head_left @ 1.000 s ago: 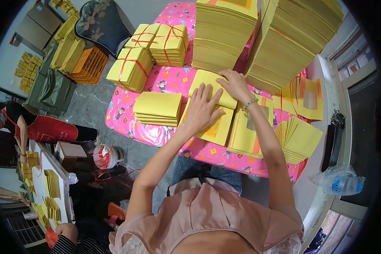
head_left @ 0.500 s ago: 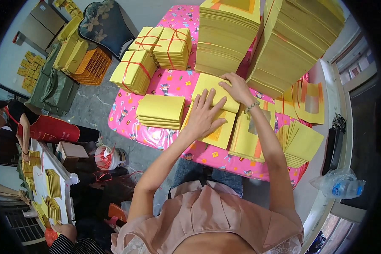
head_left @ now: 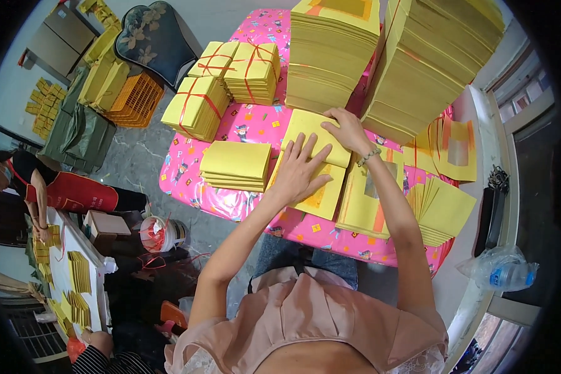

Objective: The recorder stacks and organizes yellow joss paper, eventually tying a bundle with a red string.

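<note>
A yellow paper sheet (head_left: pixel 306 122) lies in front of me on the table, its far part folded over toward me. Flat across the fold's near edge rests my left hand (head_left: pixel 298 171), fingers spread. My right hand (head_left: pixel 350 132) presses on the sheet's right side, thumb and fingers apart, a beaded bracelet at the wrist. Below the left hand shows an orange printed patch (head_left: pixel 318 201). Left of it sits a small pile of folded yellow papers (head_left: pixel 235 161). To the right lies a flat stack of printed yellow sheets (head_left: pixel 363 212).
Tall yellow paper stacks (head_left: pixel 324 68) stand at the back. Bundles tied with red ribbon (head_left: pixel 196 107) sit at the far left of the pink tablecloth (head_left: pixel 230 202). Fanned papers (head_left: pixel 442 209) lie right. A co-worker (head_left: pixel 75 187) handles papers at a white table (head_left: pixel 62 268).
My hands stay in nearly the same place on the folded sheet. At the far left, the co-worker's hands have shifted slightly over the yellow papers.
</note>
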`<state>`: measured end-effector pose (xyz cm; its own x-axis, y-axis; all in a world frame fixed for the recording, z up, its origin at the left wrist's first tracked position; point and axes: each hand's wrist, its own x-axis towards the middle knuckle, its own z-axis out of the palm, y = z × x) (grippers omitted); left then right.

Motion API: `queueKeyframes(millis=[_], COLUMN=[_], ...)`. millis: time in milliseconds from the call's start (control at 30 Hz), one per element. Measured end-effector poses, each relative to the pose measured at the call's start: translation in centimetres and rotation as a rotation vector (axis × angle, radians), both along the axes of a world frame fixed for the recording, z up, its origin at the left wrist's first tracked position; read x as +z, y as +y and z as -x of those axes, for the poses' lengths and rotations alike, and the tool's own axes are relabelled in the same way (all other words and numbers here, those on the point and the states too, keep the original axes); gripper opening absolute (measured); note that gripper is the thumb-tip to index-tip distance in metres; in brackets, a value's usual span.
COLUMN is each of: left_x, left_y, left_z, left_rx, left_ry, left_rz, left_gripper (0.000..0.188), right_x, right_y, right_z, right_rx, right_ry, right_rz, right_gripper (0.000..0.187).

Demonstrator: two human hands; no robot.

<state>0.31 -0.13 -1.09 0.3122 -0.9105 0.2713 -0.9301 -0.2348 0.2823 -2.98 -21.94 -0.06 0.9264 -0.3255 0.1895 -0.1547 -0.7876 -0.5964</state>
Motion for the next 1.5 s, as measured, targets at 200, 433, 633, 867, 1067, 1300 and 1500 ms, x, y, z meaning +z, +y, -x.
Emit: queueKeyframes(millis=[200,433,633,867,1067,1300,1500], left_x=[-0.1,-0.3,-0.4,-0.2,-0.4,-0.6,-0.4], left_y=[-0.3,-0.3,-0.2,-0.4,-0.4,-0.4,0.5], left_z=[-0.1,-0.2,-0.2,-0.2,-0.2,-0.1,-0.2], left_rx=[-0.012,-0.014,-0.009,-0.014,-0.007,-0.010,0.015], left_ry=[0.006,0.023,0.032,0.022,0.022,0.025,-0.047], left_rz=[0.017,-0.006,-0.028,-0.033,-0.009,-0.010,-0.035], left_gripper=[0.067,0.067,0.067,0.066,0.066,0.068,0.076], right_x=[-0.1,1.0,0.0,-0.4,-0.5,-0.6,-0.9], right_y=[-0.2,3.2,6.8,7.0,7.0,6.6,6.3], right_z=[0.0,4.0,10.6,12.2,12.3,12.4,12.3], right_rx=[-0.009,0.029,0.063,0.144,0.154,0.213,0.238], right_ry=[-0.009,-0.164,-0.003,0.046,0.063,0.133,0.150], right_rz=[-0.002,0.251,0.271,0.382,0.344,0.344,0.333], right_gripper=[0.035,0.038,0.053,0.061,0.067,0.068,0.065])
